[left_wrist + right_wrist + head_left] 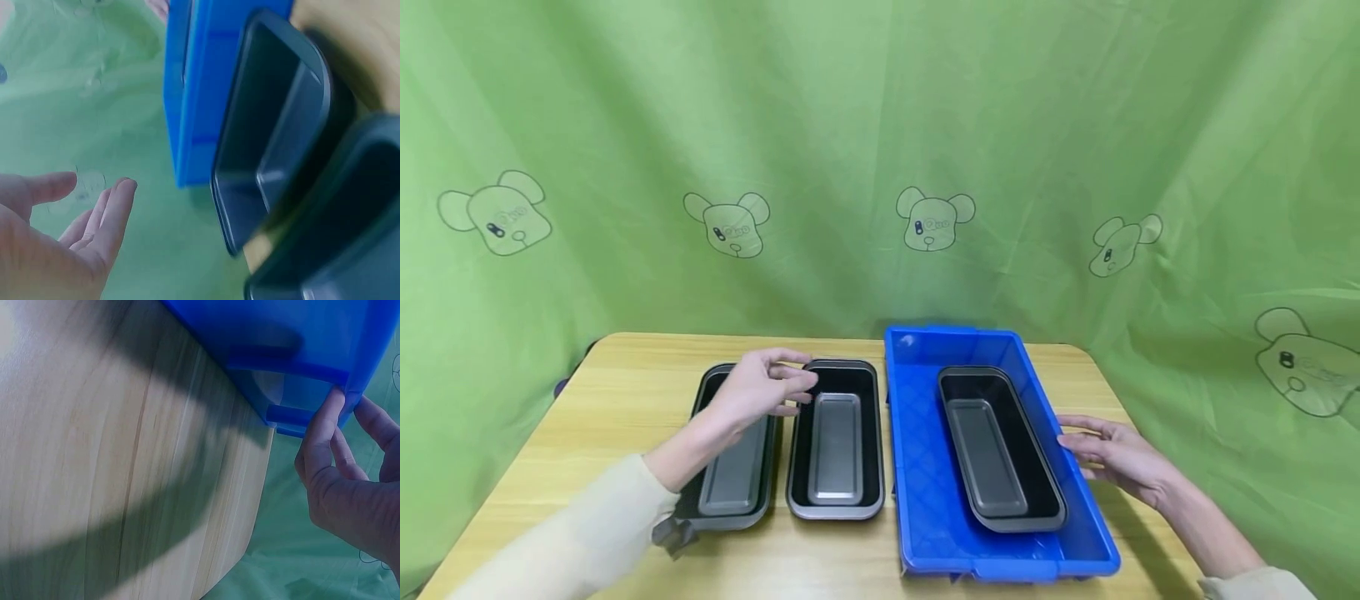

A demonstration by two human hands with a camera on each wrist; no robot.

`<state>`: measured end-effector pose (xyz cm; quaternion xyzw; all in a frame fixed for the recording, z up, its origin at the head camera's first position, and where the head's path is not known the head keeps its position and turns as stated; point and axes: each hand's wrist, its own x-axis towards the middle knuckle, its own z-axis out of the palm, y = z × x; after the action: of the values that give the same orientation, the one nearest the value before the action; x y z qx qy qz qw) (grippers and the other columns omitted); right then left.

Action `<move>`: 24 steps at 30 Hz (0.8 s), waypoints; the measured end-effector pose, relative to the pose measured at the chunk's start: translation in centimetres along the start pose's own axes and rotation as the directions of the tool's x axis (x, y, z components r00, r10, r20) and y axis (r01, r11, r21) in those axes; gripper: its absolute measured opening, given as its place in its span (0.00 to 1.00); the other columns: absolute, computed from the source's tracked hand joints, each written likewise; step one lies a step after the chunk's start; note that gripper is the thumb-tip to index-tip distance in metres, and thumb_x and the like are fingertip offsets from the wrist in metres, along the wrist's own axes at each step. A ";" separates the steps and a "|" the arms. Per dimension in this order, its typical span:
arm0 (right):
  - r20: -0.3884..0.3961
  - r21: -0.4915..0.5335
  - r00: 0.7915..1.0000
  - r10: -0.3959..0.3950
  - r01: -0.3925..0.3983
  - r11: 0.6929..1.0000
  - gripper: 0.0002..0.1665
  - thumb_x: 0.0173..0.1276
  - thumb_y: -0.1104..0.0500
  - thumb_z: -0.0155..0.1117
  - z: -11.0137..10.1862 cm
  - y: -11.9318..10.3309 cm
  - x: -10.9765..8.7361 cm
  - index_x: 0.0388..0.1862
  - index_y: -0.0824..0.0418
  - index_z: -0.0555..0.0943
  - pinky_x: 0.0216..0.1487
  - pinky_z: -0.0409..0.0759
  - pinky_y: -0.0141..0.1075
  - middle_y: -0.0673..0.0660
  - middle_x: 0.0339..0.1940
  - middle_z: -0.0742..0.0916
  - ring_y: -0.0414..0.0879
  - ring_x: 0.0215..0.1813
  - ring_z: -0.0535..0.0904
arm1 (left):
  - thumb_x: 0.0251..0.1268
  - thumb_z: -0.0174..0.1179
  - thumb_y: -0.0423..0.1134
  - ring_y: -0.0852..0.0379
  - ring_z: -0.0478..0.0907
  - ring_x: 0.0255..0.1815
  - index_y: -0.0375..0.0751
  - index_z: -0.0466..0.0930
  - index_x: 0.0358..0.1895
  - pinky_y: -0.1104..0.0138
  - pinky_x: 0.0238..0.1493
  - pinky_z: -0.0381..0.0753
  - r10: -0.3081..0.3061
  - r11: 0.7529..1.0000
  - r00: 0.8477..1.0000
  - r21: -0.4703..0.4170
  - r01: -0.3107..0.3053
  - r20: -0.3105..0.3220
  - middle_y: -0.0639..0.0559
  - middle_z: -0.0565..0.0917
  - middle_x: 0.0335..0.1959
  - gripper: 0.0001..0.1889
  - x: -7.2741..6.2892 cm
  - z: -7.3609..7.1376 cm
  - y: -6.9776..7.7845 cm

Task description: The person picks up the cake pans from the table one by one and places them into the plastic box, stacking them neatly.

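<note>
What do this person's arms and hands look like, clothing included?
The left hand and right hand are bare, without gloves. Both arms wear plain pale cream sleeves: the left sleeve and right sleeve show no markings. A small dark grey piece, unclear what, shows near the left cuff.

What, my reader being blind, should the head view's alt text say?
A left hand hovers above two dark pans on a wooden table while the right hand touches a blue tray holding a third pan, before a green curtain.
</note>
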<state>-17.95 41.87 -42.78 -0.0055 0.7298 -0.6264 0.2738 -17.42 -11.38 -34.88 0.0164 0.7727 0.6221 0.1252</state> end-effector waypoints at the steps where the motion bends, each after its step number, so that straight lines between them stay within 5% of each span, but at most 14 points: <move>1: 0.002 -0.001 1.000 -0.001 0.001 1.000 0.22 0.84 0.59 0.56 0.0 0.0 0.0 0.73 0.52 0.72 0.57 0.92 0.38 0.45 0.53 0.91 0.41 0.55 0.89 | 0.75 0.65 0.37 0.49 0.91 0.50 0.32 0.74 0.71 0.56 0.55 0.94 0.000 1.000 1.000 0.004 0.000 -0.003 0.29 0.83 0.64 0.25 -0.1 -0.6 -0.2; 6: 0.006 -0.012 1.000 -0.001 0.001 1.000 0.27 0.84 0.59 0.55 0.1 -0.2 0.0 0.78 0.60 0.66 0.58 0.92 0.39 0.45 0.54 0.91 0.41 0.56 0.89 | 0.76 0.63 0.37 0.55 0.91 0.46 0.30 0.72 0.72 0.61 0.51 0.95 -0.025 1.000 0.999 0.000 0.025 -0.030 0.29 0.82 0.66 0.27 -0.2 -3.3 -1.1; 24: -0.008 -0.004 1.000 0.002 -0.002 1.000 0.23 0.84 0.60 0.56 0.2 -0.2 -0.1 0.74 0.55 0.71 0.56 0.92 0.38 0.45 0.53 0.91 0.40 0.54 0.89 | 0.78 0.62 0.41 0.57 0.91 0.43 0.25 0.66 0.75 0.60 0.48 0.95 -0.084 0.980 0.993 0.170 0.098 -0.089 0.27 0.82 0.65 0.32 -0.6 -10.6 -5.2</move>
<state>-17.90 41.71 -42.61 -0.0028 0.7322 -0.6247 0.2715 -18.38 -22.86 -37.74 -0.0332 0.8286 0.5458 0.1201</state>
